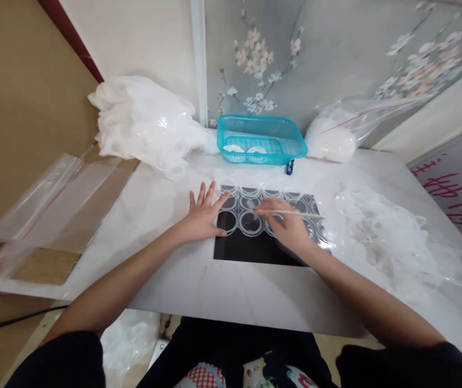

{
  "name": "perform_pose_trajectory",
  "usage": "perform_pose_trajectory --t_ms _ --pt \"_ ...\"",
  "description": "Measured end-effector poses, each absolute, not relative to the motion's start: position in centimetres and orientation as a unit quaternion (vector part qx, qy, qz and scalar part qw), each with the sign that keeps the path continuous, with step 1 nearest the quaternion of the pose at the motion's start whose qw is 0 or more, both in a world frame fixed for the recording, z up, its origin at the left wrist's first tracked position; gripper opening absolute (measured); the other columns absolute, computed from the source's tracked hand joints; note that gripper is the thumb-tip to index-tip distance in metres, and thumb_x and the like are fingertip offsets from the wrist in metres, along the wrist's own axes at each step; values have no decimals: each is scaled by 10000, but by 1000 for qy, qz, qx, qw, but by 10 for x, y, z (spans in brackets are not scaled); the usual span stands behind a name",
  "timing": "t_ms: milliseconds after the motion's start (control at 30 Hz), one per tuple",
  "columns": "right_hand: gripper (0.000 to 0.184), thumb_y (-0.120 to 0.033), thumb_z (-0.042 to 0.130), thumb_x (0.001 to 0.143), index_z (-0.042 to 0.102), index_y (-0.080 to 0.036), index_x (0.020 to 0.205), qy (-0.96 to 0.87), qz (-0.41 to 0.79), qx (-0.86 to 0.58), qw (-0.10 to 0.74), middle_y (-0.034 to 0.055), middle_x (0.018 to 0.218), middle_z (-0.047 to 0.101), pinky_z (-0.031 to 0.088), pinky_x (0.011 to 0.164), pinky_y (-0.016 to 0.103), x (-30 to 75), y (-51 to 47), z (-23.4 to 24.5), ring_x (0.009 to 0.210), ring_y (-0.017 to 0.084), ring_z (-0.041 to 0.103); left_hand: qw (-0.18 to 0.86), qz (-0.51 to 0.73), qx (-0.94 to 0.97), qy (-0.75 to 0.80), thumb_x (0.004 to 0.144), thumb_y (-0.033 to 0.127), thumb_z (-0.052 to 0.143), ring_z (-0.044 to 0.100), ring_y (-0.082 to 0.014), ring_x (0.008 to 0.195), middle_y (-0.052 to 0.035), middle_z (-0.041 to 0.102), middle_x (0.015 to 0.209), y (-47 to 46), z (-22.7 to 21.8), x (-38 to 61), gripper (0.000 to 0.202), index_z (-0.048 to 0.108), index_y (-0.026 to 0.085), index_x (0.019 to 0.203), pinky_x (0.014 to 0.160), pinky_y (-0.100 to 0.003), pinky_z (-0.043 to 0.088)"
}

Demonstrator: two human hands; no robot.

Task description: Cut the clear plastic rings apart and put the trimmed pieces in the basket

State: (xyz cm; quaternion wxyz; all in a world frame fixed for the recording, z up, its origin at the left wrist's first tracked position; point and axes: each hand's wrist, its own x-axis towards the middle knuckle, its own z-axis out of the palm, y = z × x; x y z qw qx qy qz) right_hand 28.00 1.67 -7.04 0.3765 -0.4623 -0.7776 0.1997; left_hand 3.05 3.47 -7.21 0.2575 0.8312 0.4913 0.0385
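A black rectangular sheet (250,251) lies on the white table, partly covered by a clear film with rows of ring shapes (250,222). My left hand (203,215) rests flat at the sheet's left edge, fingers spread, with thumb and forefinger reaching onto the rings. Over the middle of the sheet, my right hand (283,221) is closed around a thin pale stick (307,215), which points out to the right. The stick's working end by the fingertips is blurred. My right forearm hides the sheet's lower right corner.
A blue plastic basket (263,156) with white round pieces stands behind the sheet. Bulky white plastic (142,118) sits at the back left, a filled clear bag (331,140) at the back right. Loose clear cut-outs (392,237) spread on the right; zip bags (61,199) lie left.
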Motion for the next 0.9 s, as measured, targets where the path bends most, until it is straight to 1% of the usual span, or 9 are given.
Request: perform_pose_trajectory --t_ms 67,167,333,400,500,600,700,800,900 --pt "153 -336 561 908 690 -254 894 -766 275 -461 355 46 914 734 486 919 423 280 -3 -88 1023 254 648 274 45 835 476 741 520 711 -254 -402 1398 -162 -153 1590 33 -72 40 960 203 253 1511 1102 -668 -64" --pt "190 -378 580 897 702 -241 848 -724 335 -479 366 54 898 738 482 938 429 280 -12 -104 1053 260 642 265 83 851 446 792 526 659 -205 -372 1426 -162 -106 1600 33 -75 58 854 269 210 1483 1157 -600 19" --pt "239 -403 580 894 709 -236 782 -706 357 -482 376 54 864 745 489 939 433 280 -7 -104 1057 263 647 283 107 853 426 797 454 676 -114 -380 1449 -180 -187 1580 38 -84 76 839 258 186 1473 1164 -561 158" --pt "235 -393 577 897 708 -236 782 -708 357 -477 378 50 861 743 488 945 430 280 -7 -103 1053 260 650 285 104 850 430 779 443 697 -87 -402 1448 -183 -153 1588 40 -85 78 840 279 194 1464 1160 -577 164" --pt "234 -394 581 892 698 -238 762 -703 362 -480 380 45 861 737 489 947 421 282 -9 -104 1043 257 656 279 94 845 446 743 444 731 -77 -430 1443 -165 -15 1604 42 -84 78 843 327 218 1448 1160 -596 164" --pt "249 -407 572 894 692 -239 754 -693 369 -486 383 47 863 735 498 930 408 283 -9 -105 1050 259 656 272 78 843 457 724 440 749 -97 -427 1444 -156 90 1590 42 -81 79 846 352 227 1440 1166 -591 168" --pt "234 -402 572 894 700 -239 784 -693 366 -487 386 50 875 737 505 912 398 283 -10 -106 1062 260 652 253 59 849 459 723 420 756 -118 -420 1444 -160 106 1586 43 -78 81 833 370 213 1431 1168 -587 157" --pt "215 -390 578 893 707 -241 805 -701 356 -485 383 51 892 738 500 922 399 284 -11 -105 1060 258 650 237 60 860 447 730 446 741 -131 -421 1442 -138 90 1597 45 -78 82 814 381 222 1424 1163 -591 160" --pt "200 -375 571 903 708 -247 834 -718 341 -475 378 49 894 734 485 943 407 285 -12 -105 1084 255 635 219 55 866 446 720 508 733 -104 -432 1443 -154 86 1601 47 -79 83 855 372 201 1432 1162 -608 88"
